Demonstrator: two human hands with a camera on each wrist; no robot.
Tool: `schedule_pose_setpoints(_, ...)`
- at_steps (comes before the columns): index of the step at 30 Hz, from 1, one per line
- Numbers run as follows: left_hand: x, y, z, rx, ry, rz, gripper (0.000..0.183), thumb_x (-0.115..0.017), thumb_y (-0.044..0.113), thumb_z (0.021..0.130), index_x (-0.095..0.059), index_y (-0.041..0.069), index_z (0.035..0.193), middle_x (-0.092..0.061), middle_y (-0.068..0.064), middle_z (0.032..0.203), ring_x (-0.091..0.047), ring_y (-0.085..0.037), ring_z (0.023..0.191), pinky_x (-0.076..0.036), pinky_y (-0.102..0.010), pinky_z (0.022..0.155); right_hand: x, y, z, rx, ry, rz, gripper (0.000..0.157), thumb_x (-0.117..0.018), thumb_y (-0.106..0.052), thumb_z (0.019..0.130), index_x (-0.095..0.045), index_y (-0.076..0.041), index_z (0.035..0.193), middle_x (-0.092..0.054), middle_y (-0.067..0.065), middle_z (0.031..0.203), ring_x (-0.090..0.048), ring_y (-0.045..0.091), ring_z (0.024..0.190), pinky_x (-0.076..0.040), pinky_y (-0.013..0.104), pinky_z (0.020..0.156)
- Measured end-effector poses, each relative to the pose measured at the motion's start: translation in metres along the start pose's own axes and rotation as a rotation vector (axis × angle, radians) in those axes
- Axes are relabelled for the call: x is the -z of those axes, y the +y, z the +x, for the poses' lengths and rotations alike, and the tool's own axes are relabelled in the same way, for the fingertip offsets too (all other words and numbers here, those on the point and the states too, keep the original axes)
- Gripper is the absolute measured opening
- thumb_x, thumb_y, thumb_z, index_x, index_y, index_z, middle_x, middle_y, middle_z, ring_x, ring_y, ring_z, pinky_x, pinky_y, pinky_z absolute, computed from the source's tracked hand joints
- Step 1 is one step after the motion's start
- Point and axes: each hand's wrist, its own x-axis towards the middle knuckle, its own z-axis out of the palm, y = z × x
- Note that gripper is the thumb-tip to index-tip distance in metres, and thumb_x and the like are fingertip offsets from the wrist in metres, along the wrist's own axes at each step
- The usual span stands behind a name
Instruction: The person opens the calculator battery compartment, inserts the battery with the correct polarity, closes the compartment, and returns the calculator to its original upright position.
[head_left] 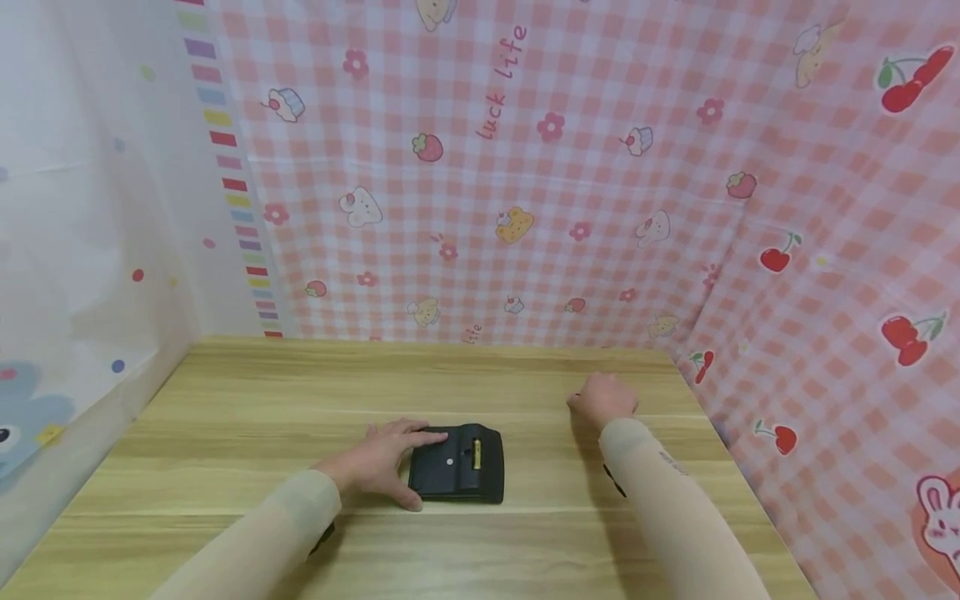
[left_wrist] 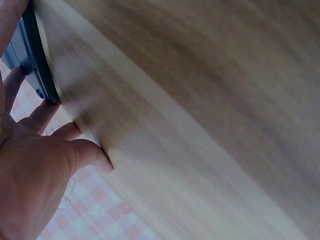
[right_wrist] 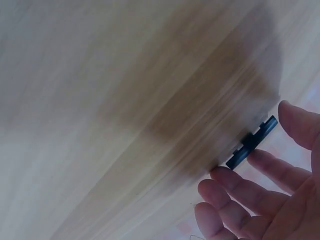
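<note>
A flat black device (head_left: 438,467) lies on the wooden table, its battery compartment uncovered and a gold-coloured battery (head_left: 477,454) showing inside. My left hand (head_left: 381,462) holds the device by its left part, thumb at the near edge and index finger over the far side. In the left wrist view the device (left_wrist: 37,55) shows partly, at the upper left. Farther back on the right, my right hand (head_left: 606,400) is low over the table. It holds a small black battery cover (right_wrist: 251,143) with tabs along one side, between thumb and fingertips; the head view mostly hides this cover.
The wooden tabletop (head_left: 360,375) runs back to a pink checked cloth (head_left: 480,183) hung behind it. More checked cloth with cherries (head_left: 847,292) stands along the right edge, and a pale cloth (head_left: 90,208) along the left.
</note>
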Motion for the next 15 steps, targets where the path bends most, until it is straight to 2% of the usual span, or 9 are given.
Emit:
schedule_pose_setpoints(5,0.002,0.002,-0.002,-0.002,-0.003,-0.010,0.104,-0.100,0.037,0.074,-0.047,0.032,0.162,-0.031,-0.015,0.175,-0.024,-0.046,0.162,-0.008,-0.085,0.121,-0.001,-0.005,0.002,-0.025,0.003,0.003,0.056,-0.070,-0.052,0.098,-0.072,0.001,0.116,-0.075,0.022,0.110,-0.066,0.028,0.082,-0.059,0.053,0.071)
schedule_pose_setpoints(10,0.001,0.003,-0.002,0.003,0.002,0.001,0.103,-0.101,0.037,0.073,-0.049,0.032,0.162,-0.033,-0.014,0.174,-0.027,-0.045,0.161,-0.011,-0.085,0.122,-0.006,-0.008,0.007,-0.039,0.004,-0.021,0.057,-0.070,-0.054,0.099,-0.072,0.001,0.114,-0.073,0.018,0.096,-0.066,0.027,0.076,-0.056,0.048,0.066)
schedule_pose_setpoints(15,0.001,0.001,-0.001,0.007,0.007,0.007,0.103,-0.101,0.038,0.073,-0.049,0.033,0.161,-0.035,-0.014,0.173,-0.029,-0.045,0.160,-0.011,-0.084,0.122,-0.009,-0.012,0.011,-0.042,0.008,-0.055,0.060,-0.069,-0.053,0.100,-0.068,0.002,0.123,-0.072,0.020,0.096,-0.066,0.029,0.075,-0.055,0.047,0.065)
